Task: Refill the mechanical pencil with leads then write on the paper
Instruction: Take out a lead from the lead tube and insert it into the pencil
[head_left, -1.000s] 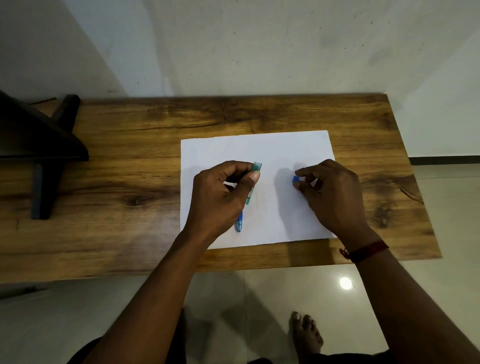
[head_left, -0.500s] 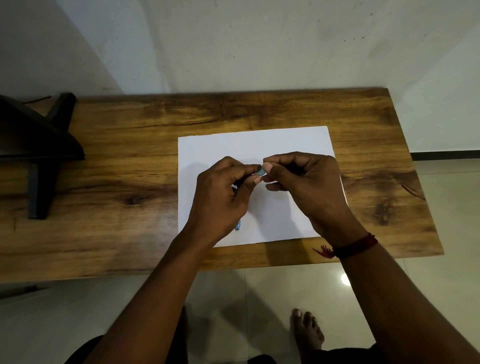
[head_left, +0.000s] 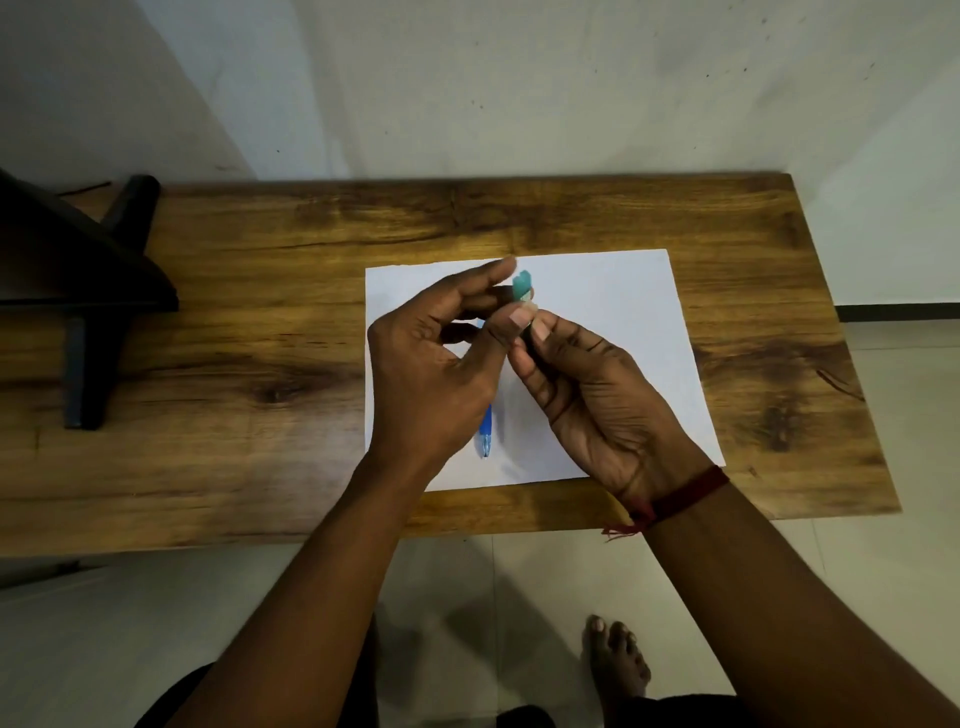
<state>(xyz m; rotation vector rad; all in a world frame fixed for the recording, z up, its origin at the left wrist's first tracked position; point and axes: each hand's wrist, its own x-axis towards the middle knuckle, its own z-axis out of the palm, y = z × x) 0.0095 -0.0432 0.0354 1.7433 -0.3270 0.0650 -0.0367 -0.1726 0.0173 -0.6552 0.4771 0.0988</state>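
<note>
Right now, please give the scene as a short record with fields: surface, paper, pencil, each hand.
surface: wooden table
paper: white sheet, flat on the table, no writing seen
pencil: blue mechanical pencil, tip pointing toward the person, teal top end up
left hand: holds the pencil barrel
right hand: fingertips pinched at the pencil's top end; what they hold is too small to tell

The scene is dim and warm, lit from above and slightly to the right. Soft shadows fall on the white paper beneath both hands, and on the floor (pale tiles) below. The fingertips are slightly motion-blurred. Wide-angle distortion bows the wooden table edges.
</note>
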